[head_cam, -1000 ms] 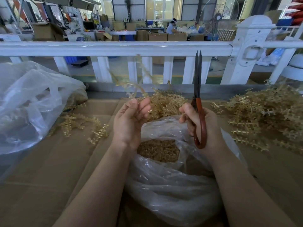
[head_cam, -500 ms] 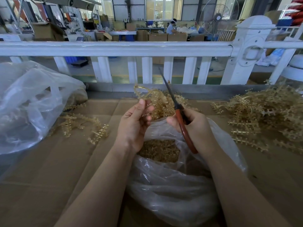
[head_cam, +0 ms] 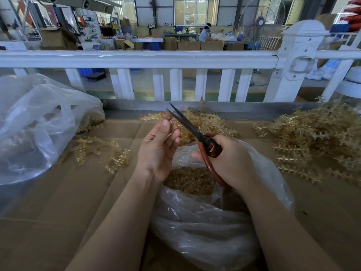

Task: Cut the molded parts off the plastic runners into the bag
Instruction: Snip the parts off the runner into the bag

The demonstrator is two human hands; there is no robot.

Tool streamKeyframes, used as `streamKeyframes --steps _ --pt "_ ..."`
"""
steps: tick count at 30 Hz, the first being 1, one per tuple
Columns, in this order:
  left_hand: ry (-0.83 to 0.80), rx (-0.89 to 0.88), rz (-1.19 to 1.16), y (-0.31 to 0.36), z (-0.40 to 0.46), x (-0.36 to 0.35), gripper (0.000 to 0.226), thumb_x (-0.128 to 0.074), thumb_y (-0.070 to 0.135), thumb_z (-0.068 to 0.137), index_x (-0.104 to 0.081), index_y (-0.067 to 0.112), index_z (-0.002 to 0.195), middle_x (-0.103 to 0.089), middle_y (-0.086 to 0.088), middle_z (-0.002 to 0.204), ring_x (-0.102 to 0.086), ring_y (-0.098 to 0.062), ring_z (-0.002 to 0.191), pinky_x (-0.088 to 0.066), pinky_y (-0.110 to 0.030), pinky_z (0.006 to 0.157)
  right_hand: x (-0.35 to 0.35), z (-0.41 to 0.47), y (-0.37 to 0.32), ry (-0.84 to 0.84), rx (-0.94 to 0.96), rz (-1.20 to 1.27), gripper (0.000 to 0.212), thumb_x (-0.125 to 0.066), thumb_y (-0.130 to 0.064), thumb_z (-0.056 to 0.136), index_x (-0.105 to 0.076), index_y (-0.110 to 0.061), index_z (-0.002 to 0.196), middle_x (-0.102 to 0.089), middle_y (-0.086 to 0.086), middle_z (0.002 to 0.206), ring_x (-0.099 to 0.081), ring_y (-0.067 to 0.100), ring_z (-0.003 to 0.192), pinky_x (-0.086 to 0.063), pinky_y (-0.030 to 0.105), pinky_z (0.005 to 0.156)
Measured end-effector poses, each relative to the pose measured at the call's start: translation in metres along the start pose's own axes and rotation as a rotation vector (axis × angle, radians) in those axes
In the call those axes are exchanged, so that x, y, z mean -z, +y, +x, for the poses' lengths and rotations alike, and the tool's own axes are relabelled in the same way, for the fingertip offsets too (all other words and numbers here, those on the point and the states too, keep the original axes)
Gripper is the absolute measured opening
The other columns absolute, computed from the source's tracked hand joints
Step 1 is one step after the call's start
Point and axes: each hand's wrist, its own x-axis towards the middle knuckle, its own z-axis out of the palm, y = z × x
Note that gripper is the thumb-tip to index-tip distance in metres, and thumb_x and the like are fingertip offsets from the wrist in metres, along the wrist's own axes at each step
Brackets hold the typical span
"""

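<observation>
The clear bag [head_cam: 205,227] lies open directly below both hands, with a layer of cut parts [head_cam: 189,179] inside. The right hand [head_cam: 230,161] grips the scissors [head_cam: 195,133], blades slightly parted and pointing up-left. The left hand [head_cam: 158,147] pinches a runner [head_cam: 156,115] at the blade tips; its long axis runs left-right, with uncut piles beyond.

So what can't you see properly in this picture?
Head view only:
- The piece in the left hand: the fingers cover most of it, so its shape is unclear.
- The scissors: the right hand wraps the handle loops.
- The cut bits in the bag: too small to tell apart.
- The big bag on the left: crinkled plastic blurs its contents, and the edge cuts it off.
</observation>
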Motion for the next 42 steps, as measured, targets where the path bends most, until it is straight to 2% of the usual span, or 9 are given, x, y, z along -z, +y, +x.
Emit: streamKeyframes --steps 5,7,13,19,28,33,37,39,42 --pt "-0.034 -0.038 0.075 -0.0031 0.0002 0.0005 0.011 -0.066 0.016 0.080 -0.076 0.017 0.077 -0.071 0.002 0.075 -0.066 -0.005 0.066 -0.055 -0.016 0.065 0.0005 -0.0012 0.0003 0.007 0.060 -0.075 0.054 -0.061 -0.081 0.070 -0.061 -0.036 0.100 -0.059 -0.025 0.083 -0.055 -0.007 0.078 -0.038 0.011 0.062" --pt "-0.067 -0.059 0.081 -0.0032 0.0004 0.0012 0.011 -0.065 0.010 0.079 -0.076 0.014 0.080 -0.072 -0.001 0.080 -0.065 -0.007 0.070 -0.056 -0.017 0.068 0.0014 -0.0014 0.0000 0.013 0.076 -0.094 0.059 -0.057 -0.083 0.070 -0.060 -0.034 0.102 -0.058 -0.024 0.084 -0.055 -0.003 0.078 -0.038 0.010 0.063" --pt "-0.128 -0.093 0.077 -0.0041 0.0002 0.0033 0.017 -0.064 0.002 0.077 -0.070 0.004 0.093 -0.071 -0.006 0.091 -0.065 -0.014 0.083 -0.056 -0.020 0.077 0.0003 -0.0020 0.0011 0.049 0.093 -0.172 0.061 -0.049 -0.087 0.070 -0.056 -0.035 0.100 -0.056 -0.022 0.085 -0.053 0.001 0.077 -0.036 0.010 0.062" --pt "-0.113 -0.079 0.098 -0.0043 0.0001 0.0036 0.017 -0.068 0.005 0.075 -0.074 0.010 0.090 -0.074 -0.002 0.084 -0.066 -0.009 0.071 -0.056 -0.017 0.068 0.0001 -0.0013 0.0034 0.087 0.117 -0.237 0.062 -0.047 -0.087 0.071 -0.056 -0.033 0.099 -0.057 -0.022 0.086 -0.051 0.000 0.077 -0.030 0.006 0.062" --pt "-0.110 -0.112 0.142 -0.0052 -0.0005 0.0033 0.014 -0.068 0.004 0.072 -0.076 0.012 0.080 -0.074 -0.003 0.081 -0.067 -0.010 0.073 -0.056 -0.019 0.069 0.0014 -0.0015 0.0020 0.102 0.122 -0.289 0.062 -0.046 -0.087 0.074 -0.058 -0.031 0.098 -0.056 -0.022 0.087 -0.050 -0.001 0.078 -0.028 0.005 0.063" --pt "-0.107 -0.133 0.171 -0.0054 -0.0008 0.0020 0.014 -0.068 0.004 0.071 -0.076 0.010 0.081 -0.074 -0.003 0.079 -0.066 -0.011 0.070 -0.057 -0.019 0.069 0.0011 -0.0009 0.0008 0.096 0.105 -0.290 0.060 -0.045 -0.088 0.072 -0.054 -0.034 0.094 -0.053 -0.024 0.084 -0.050 0.000 0.077 -0.034 0.011 0.062" --pt "-0.099 -0.142 0.190 -0.0060 -0.0001 0.0028 0.018 -0.069 0.004 0.072 -0.073 0.007 0.090 -0.075 -0.004 0.083 -0.067 -0.011 0.073 -0.057 -0.020 0.070 0.0043 -0.0030 -0.0031 0.107 0.098 -0.283 0.056 -0.045 -0.089 0.071 -0.050 -0.035 0.088 -0.050 -0.023 0.078 -0.050 0.002 0.071 -0.031 0.009 0.058" --pt "-0.101 -0.150 0.206 -0.0060 0.0005 0.0039 0.019 -0.070 0.004 0.073 -0.072 0.006 0.092 -0.075 -0.004 0.085 -0.067 -0.012 0.074 -0.057 -0.020 0.071 0.0056 -0.0038 -0.0047 0.115 0.100 -0.277 0.057 -0.046 -0.087 0.071 -0.054 -0.034 0.089 -0.051 -0.023 0.078 -0.052 0.003 0.071 -0.030 0.008 0.058" --pt "-0.106 -0.167 0.212 -0.0063 0.0015 0.0044 0.018 -0.070 0.004 0.074 -0.072 0.006 0.092 -0.075 -0.004 0.084 -0.066 -0.012 0.073 -0.057 -0.021 0.071 0.0063 -0.0036 -0.0057 0.103 0.103 -0.278 0.070 -0.041 -0.089 0.069 -0.063 -0.028 0.097 -0.054 -0.022 0.082 -0.054 0.004 0.073 -0.032 0.009 0.059"
